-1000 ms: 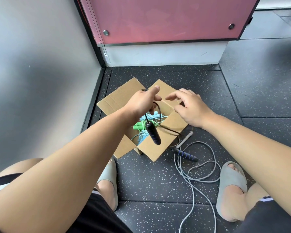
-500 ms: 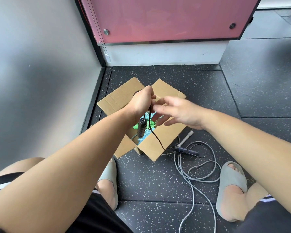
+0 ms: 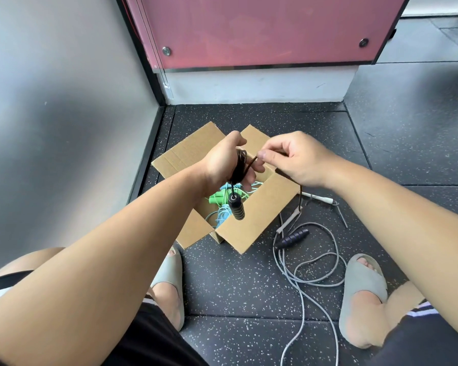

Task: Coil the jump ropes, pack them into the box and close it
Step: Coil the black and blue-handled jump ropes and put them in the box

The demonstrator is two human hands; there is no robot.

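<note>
From the head view we look down on two bare forearms reaching over an open cardboard box (image 3: 259,217) that sits on a dark, white-speckled rubber floor (image 3: 249,286). Much is hidden. The left hand (image 3: 221,159) shows us only its back, so we cannot see the palm, just its fingers curled round a bundle of thin black loops, the black jump rope (image 3: 239,167). The right hand (image 3: 299,159) pinches a strand of that cord between thumb and forefinger, just beside the left hand, and its other fingers are tucked under, out of sight. The cord passes behind the right wrist and drops to the floor right of the box, where we lose it among other lines. A ribbed black handle (image 3: 236,208) hangs from the left hand over the box opening and covers part of what lies inside: glossy green handles (image 3: 217,198) and a tangle of pale blue cord (image 3: 222,215). On the floor right of the box lie a second ribbed dark handle (image 3: 292,238), a slim white handle (image 3: 319,198) and loose loops of smooth grey rope (image 3: 315,262), which runs off the bottom edge. We also see two grey slides (image 3: 362,283) on the feet, the left one partly hidden by a forearm.
</note>
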